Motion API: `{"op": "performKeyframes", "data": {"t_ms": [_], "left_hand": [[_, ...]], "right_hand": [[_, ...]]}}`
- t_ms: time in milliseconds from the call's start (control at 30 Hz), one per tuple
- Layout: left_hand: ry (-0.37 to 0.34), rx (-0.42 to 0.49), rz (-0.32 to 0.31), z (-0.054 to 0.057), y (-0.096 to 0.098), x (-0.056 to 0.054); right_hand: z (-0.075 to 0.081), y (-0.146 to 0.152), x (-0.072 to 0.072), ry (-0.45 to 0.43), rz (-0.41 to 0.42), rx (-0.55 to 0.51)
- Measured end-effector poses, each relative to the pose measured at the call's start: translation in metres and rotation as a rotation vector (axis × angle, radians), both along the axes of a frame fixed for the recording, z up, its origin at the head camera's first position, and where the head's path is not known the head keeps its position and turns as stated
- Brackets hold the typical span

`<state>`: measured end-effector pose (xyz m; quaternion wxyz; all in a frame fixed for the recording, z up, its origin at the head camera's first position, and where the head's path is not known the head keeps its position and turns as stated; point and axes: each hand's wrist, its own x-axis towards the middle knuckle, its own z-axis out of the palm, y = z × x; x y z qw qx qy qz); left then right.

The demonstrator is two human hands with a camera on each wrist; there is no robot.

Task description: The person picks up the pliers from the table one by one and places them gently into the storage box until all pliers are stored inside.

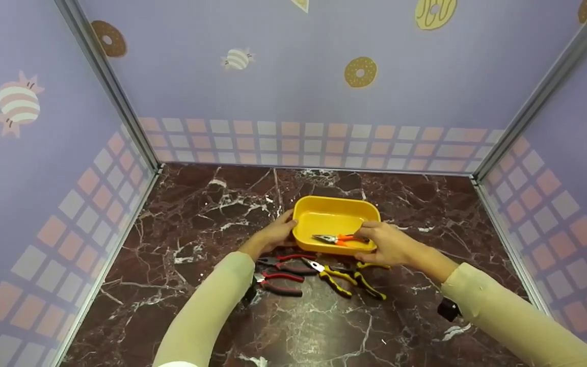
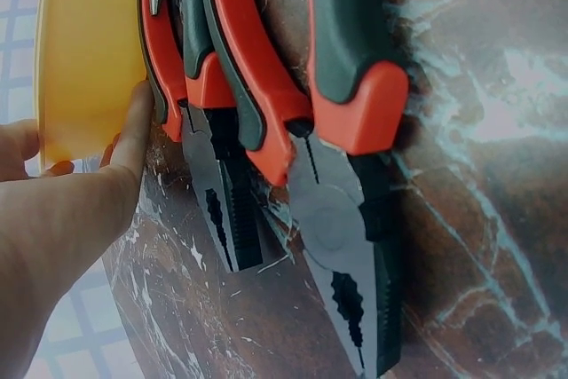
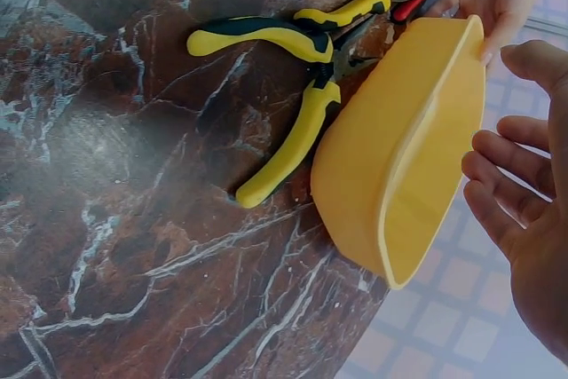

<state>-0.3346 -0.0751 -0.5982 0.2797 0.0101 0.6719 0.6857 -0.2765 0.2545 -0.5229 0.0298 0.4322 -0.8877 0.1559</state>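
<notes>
A yellow plastic box [image 1: 337, 202] stands on the marbled surface in the head view. At its left end my left hand [image 1: 276, 232] holds the wall, thumb by the rim and fingers against the outside. Inside the box lie long-nose pliers [image 1: 328, 238] with orange and black handles. Over the right end is my right hand [image 1: 388, 243]; in the right wrist view its fingers [image 3: 506, 175] are loosely bent with nothing between them. Red-and-black combination pliers [image 2: 333, 193] and yellow-and-black pliers [image 3: 324, 68] lie in front of the box, several in all.
Patterned panels [image 1: 298, 76] enclose the dark marbled surface [image 1: 222, 214] at the back and both sides, joined by grey metal corner strips [image 1: 115, 86]. A black wrist device [image 1: 448, 309] shows beneath the right sleeve [image 1: 497, 300].
</notes>
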Motion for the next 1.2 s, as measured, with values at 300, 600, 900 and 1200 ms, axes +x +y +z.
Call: {"op": "performKeyframes", "data": {"t_ms": [300,600,900,1200], "left_hand": [[0.010,-0.015,0.002,0.000,-0.001,-0.001],[-0.002,0.004,0.006,-0.001,-0.002,0.000],[-0.010,0.002,0.010,0.000,-0.001,0.000],[-0.011,0.005,-0.001,-0.001,-0.001,-0.001]], "right_hand": [[-0.004,0.004,0.002,-0.011,0.014,0.002],[-0.010,0.010,0.003,-0.019,0.017,-0.018],[-0.015,0.015,0.008,-0.021,-0.009,0.008],[-0.023,0.023,0.011,-0.039,-0.037,0.015]]}}
